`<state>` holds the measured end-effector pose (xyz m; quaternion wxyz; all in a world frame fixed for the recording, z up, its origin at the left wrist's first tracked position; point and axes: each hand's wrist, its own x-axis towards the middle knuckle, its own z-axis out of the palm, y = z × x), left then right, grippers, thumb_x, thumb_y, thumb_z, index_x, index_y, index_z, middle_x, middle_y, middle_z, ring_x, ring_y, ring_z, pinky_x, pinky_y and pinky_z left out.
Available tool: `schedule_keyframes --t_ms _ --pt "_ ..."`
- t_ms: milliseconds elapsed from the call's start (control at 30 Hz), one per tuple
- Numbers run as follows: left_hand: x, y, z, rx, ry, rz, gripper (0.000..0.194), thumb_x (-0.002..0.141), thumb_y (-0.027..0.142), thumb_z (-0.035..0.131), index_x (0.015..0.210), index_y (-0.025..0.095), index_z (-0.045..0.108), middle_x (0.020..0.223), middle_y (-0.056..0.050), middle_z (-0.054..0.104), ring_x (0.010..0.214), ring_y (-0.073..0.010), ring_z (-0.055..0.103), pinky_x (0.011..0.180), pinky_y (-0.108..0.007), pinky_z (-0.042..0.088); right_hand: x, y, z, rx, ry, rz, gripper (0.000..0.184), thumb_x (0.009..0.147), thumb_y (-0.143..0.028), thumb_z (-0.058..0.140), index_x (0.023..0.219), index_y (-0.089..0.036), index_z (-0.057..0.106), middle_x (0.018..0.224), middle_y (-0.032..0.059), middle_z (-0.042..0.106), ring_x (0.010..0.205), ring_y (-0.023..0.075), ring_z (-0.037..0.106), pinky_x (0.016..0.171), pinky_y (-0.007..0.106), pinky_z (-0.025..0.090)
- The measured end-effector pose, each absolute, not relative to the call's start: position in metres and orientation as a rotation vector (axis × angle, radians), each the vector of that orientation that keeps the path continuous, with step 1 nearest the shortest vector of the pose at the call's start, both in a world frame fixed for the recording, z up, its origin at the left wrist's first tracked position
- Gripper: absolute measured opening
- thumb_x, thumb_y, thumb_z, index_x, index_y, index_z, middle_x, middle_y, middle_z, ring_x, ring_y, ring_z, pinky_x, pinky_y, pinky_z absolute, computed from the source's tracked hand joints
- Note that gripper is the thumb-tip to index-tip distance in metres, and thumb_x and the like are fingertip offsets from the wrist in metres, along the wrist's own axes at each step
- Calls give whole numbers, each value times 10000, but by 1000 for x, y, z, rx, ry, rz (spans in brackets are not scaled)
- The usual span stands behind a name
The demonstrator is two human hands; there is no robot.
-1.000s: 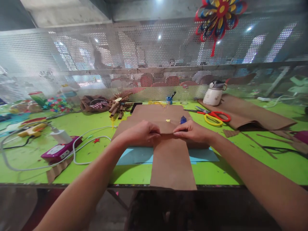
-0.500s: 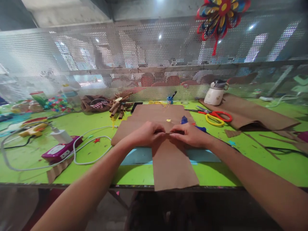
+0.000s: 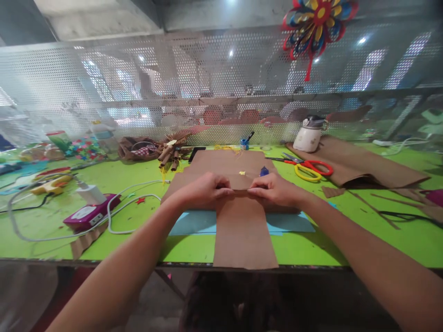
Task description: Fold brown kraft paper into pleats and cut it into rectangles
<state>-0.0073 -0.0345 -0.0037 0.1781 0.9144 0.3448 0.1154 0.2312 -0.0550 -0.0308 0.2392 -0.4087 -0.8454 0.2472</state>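
A strip of brown kraft paper (image 3: 244, 235) runs toward me and reaches the table's front edge. My left hand (image 3: 211, 190) pinches its far edge on the left, and my right hand (image 3: 272, 189) pinches the same edge on the right. Fingers of both hands are closed, with a short stretch of folded edge between them. Beneath lies a larger piece of brown paper (image 3: 221, 161), with a small yellow scrap (image 3: 242, 173) on it. Light blue paper (image 3: 194, 222) sticks out under the brown paper on both sides. A dark blue object (image 3: 264, 171) sits just behind my right hand.
Red-handled scissors (image 3: 318, 168) and yellow-handled scissors (image 3: 307, 173) lie at right, near folded brown paper (image 3: 367, 161) and a white bottle (image 3: 308, 133). At left are a purple power strip (image 3: 92, 213), its white cable (image 3: 119, 188) and a red star (image 3: 140, 200). Rolled paper sticks (image 3: 169, 154) lie behind.
My hands have moved slightly apart along the folded edge. The near end of the strip has swung a little left and now lies straighter. The view has shifted slightly.
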Motion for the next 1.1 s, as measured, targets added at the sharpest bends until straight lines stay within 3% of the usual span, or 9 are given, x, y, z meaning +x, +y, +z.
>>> schedule_keyframes --t_ms 100,267,600,733,867,967,1100 --pt "-10 -33 -5 2533 994 339 302 849 400 505 755 139 626 596 29 515 549 -87 408 500 -207 258 234 -56 -28 -1118 -2305 725 305 871 -381 502 718 -143 616 609 3 591 592 113 504 574 235 356" --pt "-13 -26 -9 2437 904 337 236 848 316 503 875 133 649 686 11 578 605 -91 472 551 -195 332 240 -55 -27 -1156 -2324 836 361 898 -446 451 701 -164 561 454 -34 525 457 98 448 517 236 322" --pt "-22 -23 -1 2251 758 352 213 829 311 580 852 114 659 662 -3 593 623 -92 511 598 -205 381 246 -59 -22 -1079 -2285 959 419 877 -521 484 751 -141 608 483 -17 550 459 86 452 491 222 325" --pt "-23 -27 -2 1936 685 451 246 778 345 660 868 117 659 652 16 563 614 -83 482 589 -210 377 252 -59 -18 -957 -2002 977 435 859 -548 506 922 -146 659 599 -2 592 473 77 426 483 222 336" --pt "-15 -33 -8 1656 545 380 282 724 355 730 868 124 658 650 28 546 590 -70 470 579 -210 384 240 -70 -13 -731 -1958 1176 503 772 -508 652 1197 -241 612 890 37 652 748 142 579 643 248 451" --pt "-6 -37 -12 1589 497 325 287 701 363 758 829 128 654 630 35 539 579 -63 473 567 -200 383 229 -82 -9 -599 -2072 1229 454 751 -490 682 1125 -234 668 995 64 657 881 186 594 748 290 471" --pt "3 -41 -15 1608 484 270 323 688 406 765 828 133 661 656 25 563 601 -73 494 598 -214 415 223 -86 -11 -619 -2043 1181 312 739 -451 705 886 -177 723 866 68 654 788 177 591 715 299 483"
